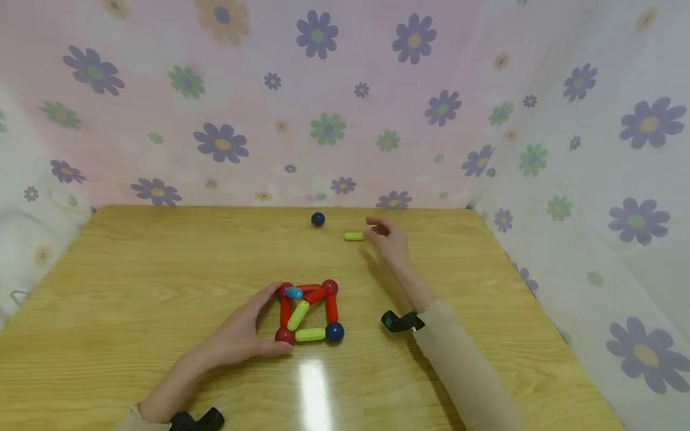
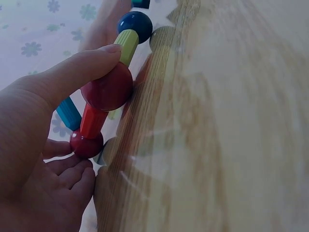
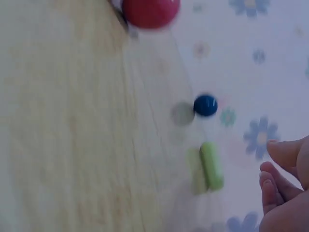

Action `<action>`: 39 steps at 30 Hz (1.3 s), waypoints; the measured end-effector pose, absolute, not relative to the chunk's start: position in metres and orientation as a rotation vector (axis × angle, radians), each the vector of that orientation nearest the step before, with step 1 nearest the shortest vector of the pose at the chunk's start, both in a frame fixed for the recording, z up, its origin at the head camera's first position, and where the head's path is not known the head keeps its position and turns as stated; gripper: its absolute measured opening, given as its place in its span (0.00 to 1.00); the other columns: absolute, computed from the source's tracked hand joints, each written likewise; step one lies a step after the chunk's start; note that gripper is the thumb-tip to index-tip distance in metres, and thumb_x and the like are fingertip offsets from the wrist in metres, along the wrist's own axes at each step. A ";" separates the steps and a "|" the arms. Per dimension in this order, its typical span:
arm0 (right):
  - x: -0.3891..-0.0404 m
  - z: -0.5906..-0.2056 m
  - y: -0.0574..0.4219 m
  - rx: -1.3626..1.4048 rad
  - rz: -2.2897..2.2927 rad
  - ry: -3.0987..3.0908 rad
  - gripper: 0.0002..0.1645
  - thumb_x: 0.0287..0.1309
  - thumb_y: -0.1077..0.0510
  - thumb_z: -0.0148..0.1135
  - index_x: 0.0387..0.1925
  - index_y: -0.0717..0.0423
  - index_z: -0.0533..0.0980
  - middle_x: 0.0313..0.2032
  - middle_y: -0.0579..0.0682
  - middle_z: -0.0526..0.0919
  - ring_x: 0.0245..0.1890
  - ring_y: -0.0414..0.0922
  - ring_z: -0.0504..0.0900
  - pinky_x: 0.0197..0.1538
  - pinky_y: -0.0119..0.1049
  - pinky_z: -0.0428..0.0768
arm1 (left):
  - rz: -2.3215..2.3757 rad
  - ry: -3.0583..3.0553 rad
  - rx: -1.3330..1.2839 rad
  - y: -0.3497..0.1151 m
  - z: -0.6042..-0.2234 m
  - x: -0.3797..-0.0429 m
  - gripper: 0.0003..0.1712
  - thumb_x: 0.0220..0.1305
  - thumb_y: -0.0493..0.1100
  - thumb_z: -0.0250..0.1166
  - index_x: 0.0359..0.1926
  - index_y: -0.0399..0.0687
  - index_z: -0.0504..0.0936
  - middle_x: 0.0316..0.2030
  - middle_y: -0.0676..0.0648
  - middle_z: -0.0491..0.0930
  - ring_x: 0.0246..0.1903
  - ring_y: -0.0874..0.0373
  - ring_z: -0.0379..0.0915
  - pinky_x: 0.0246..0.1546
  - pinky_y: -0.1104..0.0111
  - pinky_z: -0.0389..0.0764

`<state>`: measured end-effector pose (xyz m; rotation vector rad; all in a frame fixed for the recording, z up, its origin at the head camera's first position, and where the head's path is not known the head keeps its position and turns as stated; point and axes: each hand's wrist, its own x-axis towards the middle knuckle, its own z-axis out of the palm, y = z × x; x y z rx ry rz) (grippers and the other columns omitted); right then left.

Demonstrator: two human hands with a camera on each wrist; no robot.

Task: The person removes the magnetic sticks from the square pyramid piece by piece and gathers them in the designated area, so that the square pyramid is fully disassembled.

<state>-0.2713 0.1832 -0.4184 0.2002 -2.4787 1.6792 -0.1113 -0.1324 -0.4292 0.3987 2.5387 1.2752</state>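
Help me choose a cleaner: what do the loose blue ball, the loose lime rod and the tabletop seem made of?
Blue ball: glossy, with bright highlights; plastic or coated metal. Lime rod: probably plastic, smooth and evenly coloured. Tabletop: wood or laminate, glossy; grain and reflections show.

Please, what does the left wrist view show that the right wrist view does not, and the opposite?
Only the left wrist view: the left hand holding two red balls joined by a red stick, and a blue stick.

Only the right wrist view: the loose blue ball, the loose green stick and the right hand's fingertips.

Both: the table, the flowered backdrop, and at least one red ball and one blue ball, though the blue balls are different ones.
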 end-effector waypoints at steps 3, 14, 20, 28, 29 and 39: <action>-0.253 -0.404 0.173 0.300 1.660 -2.503 0.19 0.66 0.60 0.64 0.57 0.60 0.79 0.55 0.58 0.82 0.51 0.51 0.80 0.58 0.42 0.80 | 1.277 2.543 0.393 -0.133 -0.427 -0.112 0.67 0.42 0.63 0.81 0.78 0.60 0.52 0.77 0.47 0.54 0.76 0.41 0.48 0.72 0.41 0.57; -0.195 -0.400 0.151 0.391 1.818 -2.541 0.15 0.68 0.58 0.62 0.53 0.58 0.82 0.51 0.56 0.85 0.48 0.50 0.79 0.55 0.37 0.77 | 1.247 2.545 0.407 -0.133 -0.427 -0.112 0.67 0.43 0.65 0.80 0.79 0.59 0.51 0.77 0.45 0.53 0.76 0.39 0.48 0.71 0.40 0.58; -0.178 -0.395 0.144 0.423 1.836 -2.550 0.14 0.67 0.60 0.62 0.52 0.55 0.82 0.50 0.52 0.85 0.46 0.46 0.79 0.52 0.36 0.79 | 1.246 2.546 0.404 -0.134 -0.426 -0.111 0.67 0.43 0.65 0.80 0.79 0.59 0.51 0.77 0.44 0.53 0.76 0.39 0.48 0.71 0.39 0.57; -0.171 -0.401 0.133 0.516 1.756 -2.604 0.12 0.64 0.61 0.65 0.49 0.53 0.83 0.46 0.49 0.87 0.41 0.44 0.79 0.49 0.34 0.78 | 1.243 2.559 0.400 -0.137 -0.427 -0.111 0.66 0.43 0.65 0.79 0.78 0.60 0.51 0.77 0.44 0.54 0.75 0.39 0.49 0.70 0.38 0.59; -0.170 -0.402 0.132 0.522 1.748 -2.622 0.12 0.64 0.61 0.66 0.49 0.53 0.83 0.45 0.48 0.87 0.41 0.44 0.79 0.49 0.34 0.78 | 1.241 2.561 0.398 -0.137 -0.427 -0.112 0.67 0.43 0.66 0.79 0.78 0.61 0.51 0.77 0.45 0.54 0.75 0.39 0.49 0.70 0.39 0.59; -0.158 -0.409 0.124 0.612 1.698 -2.662 0.16 0.58 0.65 0.70 0.49 0.60 0.83 0.43 0.54 0.86 0.40 0.49 0.79 0.49 0.44 0.80 | 1.264 2.551 0.431 -0.134 -0.429 -0.112 0.67 0.43 0.64 0.80 0.79 0.59 0.51 0.77 0.44 0.53 0.76 0.39 0.48 0.70 0.38 0.58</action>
